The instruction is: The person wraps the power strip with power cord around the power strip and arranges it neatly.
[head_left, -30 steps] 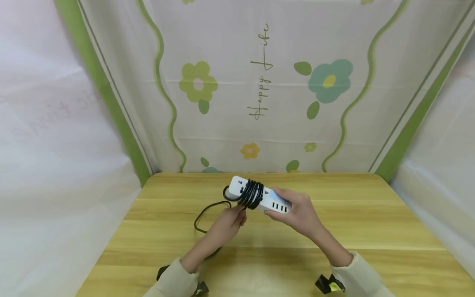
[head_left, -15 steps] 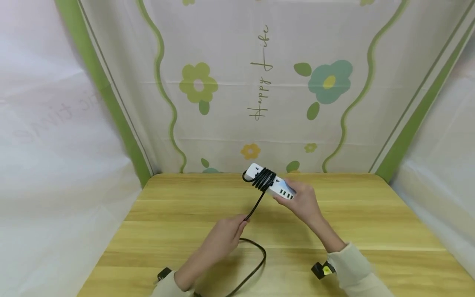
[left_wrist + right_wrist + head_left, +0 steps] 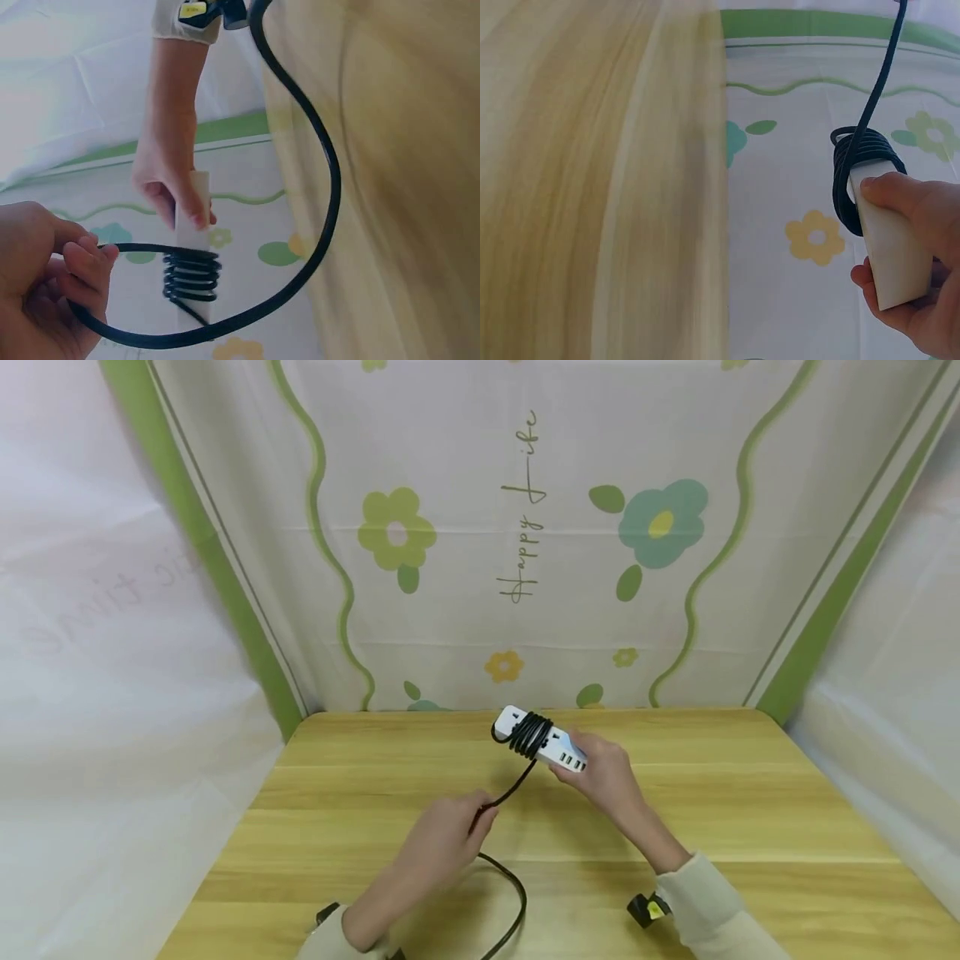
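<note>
A white power strip [image 3: 564, 752] is held above the table by my right hand [image 3: 609, 777], whose fingers and thumb grip its near right end. Several turns of black cable [image 3: 530, 735] wrap round the strip's middle. From these turns the cable runs down to my left hand [image 3: 446, 839], which pinches it between thumb and fingers. Past that hand a loose curve of cable [image 3: 522, 893] hangs toward the table's front. The left wrist view shows the same curve as a wide black loop [image 3: 335, 180]. In the right wrist view the strip's plain underside [image 3: 892, 240] faces the camera.
The wooden table [image 3: 675, 827] spreads under both hands. A white curtain [image 3: 465, 610] with printed flowers hangs behind its far edge, and pale cloth [image 3: 135, 735] hangs at the sides. Black wrist cameras [image 3: 647, 910] sit on the sleeves.
My left hand has drawn away from the strip, toward me and left, with the cable stretched out between. The strip in my right hand rose and shifted right, then dropped slightly.
</note>
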`<state>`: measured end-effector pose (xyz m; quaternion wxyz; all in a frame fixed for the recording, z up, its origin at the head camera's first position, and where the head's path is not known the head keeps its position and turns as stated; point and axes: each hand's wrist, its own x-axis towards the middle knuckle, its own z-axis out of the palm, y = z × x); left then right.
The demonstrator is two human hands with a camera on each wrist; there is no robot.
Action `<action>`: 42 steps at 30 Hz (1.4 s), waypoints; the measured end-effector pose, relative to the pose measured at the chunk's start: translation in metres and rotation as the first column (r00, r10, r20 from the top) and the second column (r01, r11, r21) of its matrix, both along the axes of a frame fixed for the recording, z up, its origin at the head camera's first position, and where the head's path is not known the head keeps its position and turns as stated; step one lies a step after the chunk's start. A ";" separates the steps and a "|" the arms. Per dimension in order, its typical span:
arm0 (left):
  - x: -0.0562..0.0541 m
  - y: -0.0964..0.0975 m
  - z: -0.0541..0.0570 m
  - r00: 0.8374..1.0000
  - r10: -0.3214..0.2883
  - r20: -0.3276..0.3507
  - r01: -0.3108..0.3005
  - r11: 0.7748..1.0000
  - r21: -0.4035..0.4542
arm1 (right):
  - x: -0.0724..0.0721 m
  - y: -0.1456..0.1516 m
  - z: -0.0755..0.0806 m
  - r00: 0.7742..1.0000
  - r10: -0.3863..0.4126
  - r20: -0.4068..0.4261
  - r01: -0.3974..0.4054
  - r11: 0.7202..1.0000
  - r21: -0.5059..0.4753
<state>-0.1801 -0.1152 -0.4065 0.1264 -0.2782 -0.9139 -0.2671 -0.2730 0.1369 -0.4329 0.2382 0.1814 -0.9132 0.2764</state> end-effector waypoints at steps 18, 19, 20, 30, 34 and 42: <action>-0.040 -0.014 0.035 0.905 -0.141 -0.402 0.042 0.969 -0.244 | 0.032 -0.022 -0.013 0.981 0.188 -0.052 -0.160 0.929 0.335; -0.043 -0.014 0.037 0.902 -0.158 -0.403 0.057 0.966 -0.251 | 0.034 -0.023 -0.012 0.977 0.205 -0.059 -0.173 0.921 0.348; -0.046 -0.014 0.039 0.899 -0.176 -0.401 0.072 0.963 -0.260 | 0.037 -0.024 -0.012 0.972 0.224 -0.067 -0.186 0.914 0.361; -0.073 -0.014 0.038 0.872 -0.340 -0.353 0.223 0.916 -0.332 | 0.061 -0.024 0.002 0.930 0.369 -0.012 -0.334 0.855 0.396; -0.086 -0.013 0.034 0.851 -0.420 -0.314 0.313 0.888 -0.337 | 0.070 -0.023 0.012 0.920 0.385 0.067 -0.379 0.838 0.393; -0.102 -0.007 0.013 0.833 -0.543 -0.110 0.493 0.817 -0.299 | 0.083 -0.014 0.031 0.872 0.448 0.196 -0.489 0.807 0.331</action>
